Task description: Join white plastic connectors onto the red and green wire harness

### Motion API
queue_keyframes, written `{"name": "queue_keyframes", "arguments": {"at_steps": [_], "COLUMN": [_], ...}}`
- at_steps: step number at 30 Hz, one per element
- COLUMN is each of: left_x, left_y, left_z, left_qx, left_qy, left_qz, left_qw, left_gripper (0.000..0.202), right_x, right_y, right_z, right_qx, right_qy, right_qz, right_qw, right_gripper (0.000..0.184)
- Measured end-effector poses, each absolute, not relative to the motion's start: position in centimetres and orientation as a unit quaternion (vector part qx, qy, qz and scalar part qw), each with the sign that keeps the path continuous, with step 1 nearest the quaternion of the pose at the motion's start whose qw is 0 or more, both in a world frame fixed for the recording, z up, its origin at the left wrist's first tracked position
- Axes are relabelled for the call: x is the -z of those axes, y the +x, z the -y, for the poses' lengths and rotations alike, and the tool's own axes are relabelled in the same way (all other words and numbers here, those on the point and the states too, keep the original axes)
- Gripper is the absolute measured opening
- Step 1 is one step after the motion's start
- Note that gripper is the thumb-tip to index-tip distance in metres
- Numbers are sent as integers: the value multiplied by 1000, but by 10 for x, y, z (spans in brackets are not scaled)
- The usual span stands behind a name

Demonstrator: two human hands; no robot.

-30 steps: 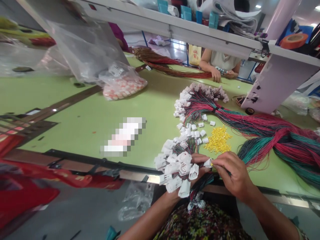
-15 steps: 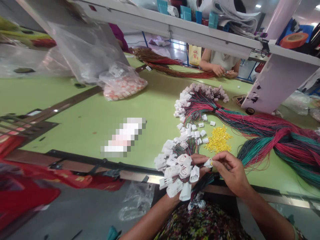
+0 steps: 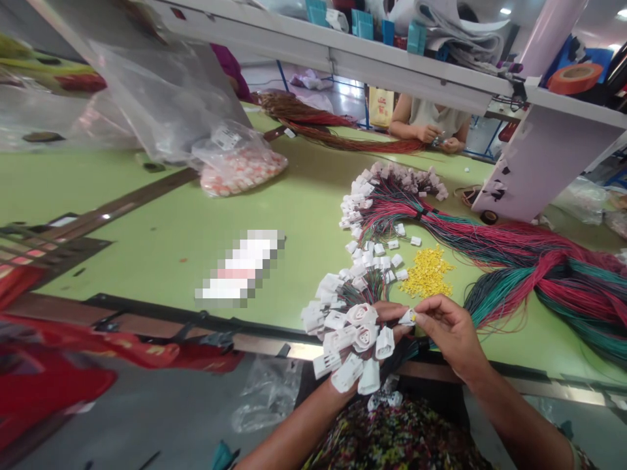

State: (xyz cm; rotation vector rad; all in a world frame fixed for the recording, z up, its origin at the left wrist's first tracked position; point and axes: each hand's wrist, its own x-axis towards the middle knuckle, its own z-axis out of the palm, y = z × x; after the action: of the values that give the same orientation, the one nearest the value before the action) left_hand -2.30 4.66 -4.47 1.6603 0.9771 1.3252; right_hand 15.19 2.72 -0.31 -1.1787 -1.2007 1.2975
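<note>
Head cam: cluster of white boxy plastic connectors (image 3: 339,339) by L wrist sits slightly further R vs. a moment ago; fingertips' spot hardly moves, so prob. same piece being worked. L hand (image 3: 389,311) grips a small white plastic connector (image 3: 406,318) over near edge of light-green flat tabletop (image 3: 313,215); long axis approx. L–R, working end facing R, exact tilt unclear. R hand (image 3: 453,336): thumb + forefinger pinch tiny yellow plastic piece (image 3: 414,318) at that end.

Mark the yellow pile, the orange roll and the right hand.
Yellow pile (image 3: 427,273): head view, middle of the heap.
Orange roll (image 3: 573,87): head view, near rim.
Right hand (image 3: 454,334): head view, between knuckles and wrist.
</note>
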Motion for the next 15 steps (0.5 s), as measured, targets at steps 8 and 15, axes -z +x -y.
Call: {"name": "queue_keyframes", "arguments": {"at_steps": [8, 15], "left_x": [43, 48], "left_y": [-24, -23], "left_z": [-50, -54], "left_qx": [-488, -491], "left_qy": [668, 658], "left_qz": [-380, -392], "left_qw": [414, 415], "left_gripper": [9, 13], "right_x": [2, 1], "right_y": [155, 157], "right_z": [-33, -30], "right_qx": [-552, -501], "right_qy": [-495, -496], "right_qz": [487, 574], "right_qw": [461, 416], "right_gripper": [32, 29]}}
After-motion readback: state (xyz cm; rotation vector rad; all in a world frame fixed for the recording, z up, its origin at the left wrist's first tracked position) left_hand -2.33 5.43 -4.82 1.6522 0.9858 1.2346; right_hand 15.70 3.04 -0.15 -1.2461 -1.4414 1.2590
